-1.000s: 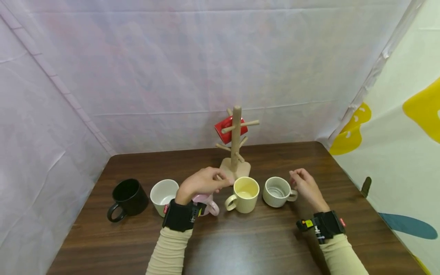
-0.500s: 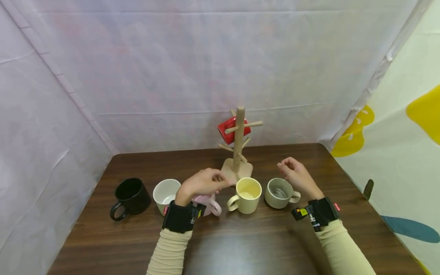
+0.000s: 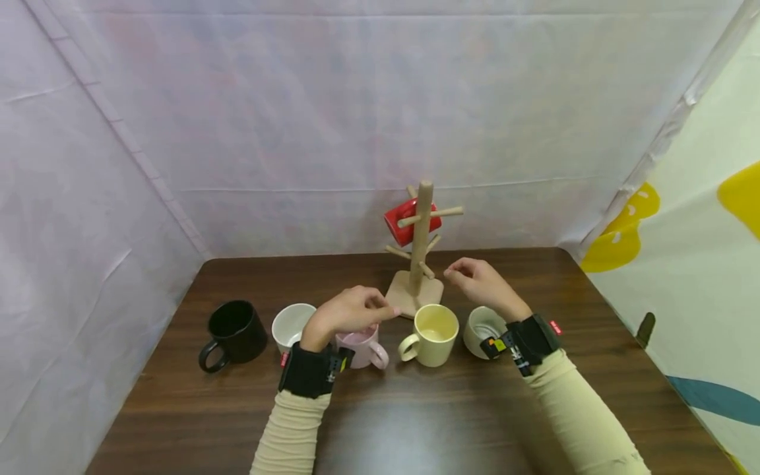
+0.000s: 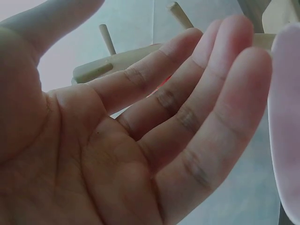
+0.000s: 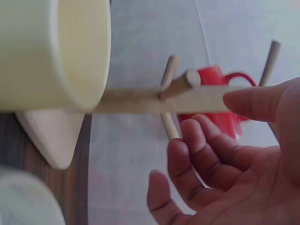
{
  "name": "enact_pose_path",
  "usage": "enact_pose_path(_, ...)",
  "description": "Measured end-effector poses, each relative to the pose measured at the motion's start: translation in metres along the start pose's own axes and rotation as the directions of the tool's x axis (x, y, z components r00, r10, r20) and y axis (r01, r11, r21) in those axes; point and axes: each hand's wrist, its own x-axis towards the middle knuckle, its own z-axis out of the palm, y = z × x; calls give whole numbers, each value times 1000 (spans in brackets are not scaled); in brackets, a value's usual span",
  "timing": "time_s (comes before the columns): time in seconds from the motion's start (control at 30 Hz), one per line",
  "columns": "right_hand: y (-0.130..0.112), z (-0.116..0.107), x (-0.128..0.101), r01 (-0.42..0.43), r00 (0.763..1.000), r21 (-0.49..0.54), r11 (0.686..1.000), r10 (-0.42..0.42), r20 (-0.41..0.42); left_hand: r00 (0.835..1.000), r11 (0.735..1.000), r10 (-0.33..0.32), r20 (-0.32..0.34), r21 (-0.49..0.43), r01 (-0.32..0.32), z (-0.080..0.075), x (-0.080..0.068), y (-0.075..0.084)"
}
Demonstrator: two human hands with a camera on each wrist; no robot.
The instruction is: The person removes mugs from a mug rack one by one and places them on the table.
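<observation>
My left hand (image 3: 347, 311) hovers over the pink mug (image 3: 363, 349), its fingers loosely bent. The left wrist view shows a bare palm, with the pink mug's rim (image 4: 287, 122) beyond the fingertips. My right hand (image 3: 483, 285) is in the air behind the grey-white cup (image 3: 479, 330), just right of the wooden mug tree (image 3: 420, 254). Loosely curled and holding nothing, its fingers (image 5: 179, 157) appear apart from the pegs in the right wrist view. A red mug (image 3: 399, 224) hangs from an upper peg. The yellow mug (image 3: 436, 336) stands in front of the tree's base.
A black mug (image 3: 237, 333) stands at the left of the brown wooden table (image 3: 237, 422), with a white mug (image 3: 289, 323) beside it. Pale cloth (image 3: 297, 132) hangs behind the table. A patterned cloth (image 3: 700, 284) is on the right.
My right hand has moved left and away from me, from beside the grey-white cup's handle to near the mug tree. My left hand has stayed almost in place. The head view has shifted slightly.
</observation>
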Motion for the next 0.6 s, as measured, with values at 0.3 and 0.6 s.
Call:
enact_pose_path(0.3,-13,9,13,-7,999,-74,997,11,44,1000,1000,-15,-19,7,15,-3,-5,-2)
enact_pose_path(0.6,-17,17,18,-37,999,-140,989,34,-23,999,999,-40,-19,9,40,-3,-5,-1)
